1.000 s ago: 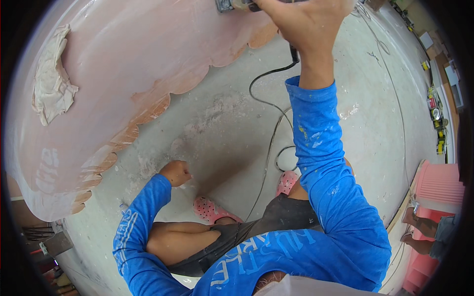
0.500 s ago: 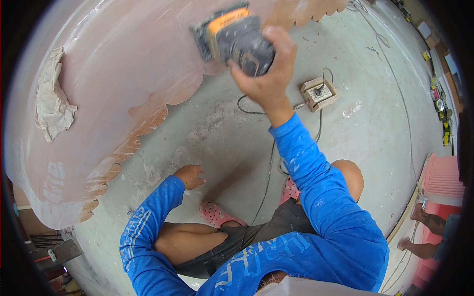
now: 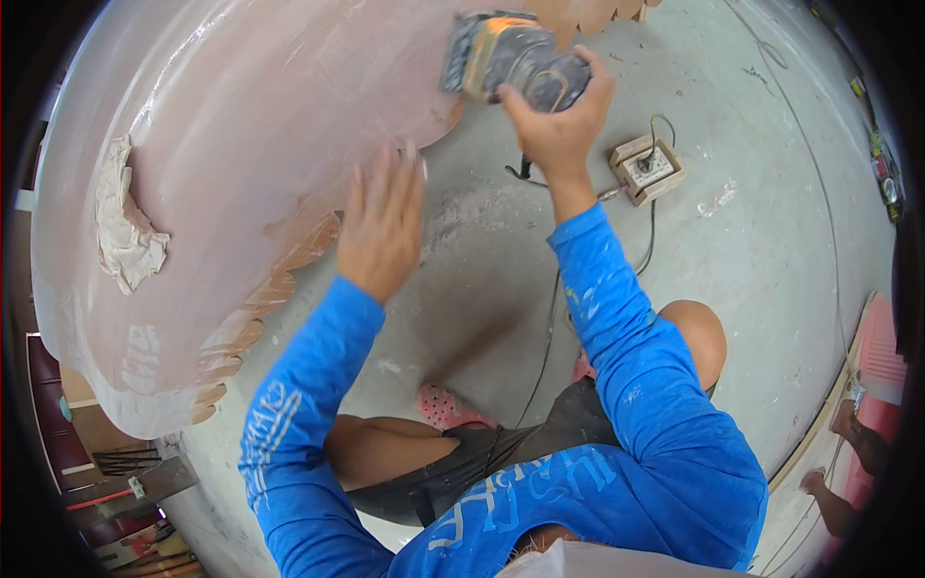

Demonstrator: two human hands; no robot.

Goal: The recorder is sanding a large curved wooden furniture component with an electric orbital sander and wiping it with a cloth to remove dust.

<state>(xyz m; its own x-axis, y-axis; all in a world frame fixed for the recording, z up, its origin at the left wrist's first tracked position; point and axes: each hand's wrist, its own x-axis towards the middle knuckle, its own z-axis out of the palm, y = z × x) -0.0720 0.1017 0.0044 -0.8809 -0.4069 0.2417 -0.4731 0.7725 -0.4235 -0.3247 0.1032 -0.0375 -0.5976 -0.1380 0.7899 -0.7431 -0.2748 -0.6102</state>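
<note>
Head view, panel: large pinkish curved panel [image 3: 241, 144] fills the upper left, its scalloped lower edge hanging over the grey floor [image 3: 462, 279].
Sander: black-and-orange power sander [image 3: 525, 63] at the panel's edge, top centre, pad side toward the panel; blurred, so cannot tell whether the pad touches.
Right hand: right hand [image 3: 567, 120] wrapped round the sander's rear body, thumb on one side, fingers on the other.
Left hand: left hand [image 3: 381, 226] flat, fingers stretched out and slightly apart, nothing held; fingertips overlap the panel's edge in view, contact unclear, blurred.
Just changed: half a second ago the left hand hung low over the floor, fingers loosely bent; now raised to the panel. Sander remains in the right hand, near the edge. View has shifted too.
Meaning for the work: one-handed sanding seems to be pausing or being joined by the free hand, perhaps to feel or wipe the surface; a guess.
Cloth: crumpled whitish cloth [image 3: 125, 222] on the panel, left of both hands, untouched.
Power: wooden socket box [image 3: 647, 170] on the floor, right of the sander, plug seated in it.
</note>
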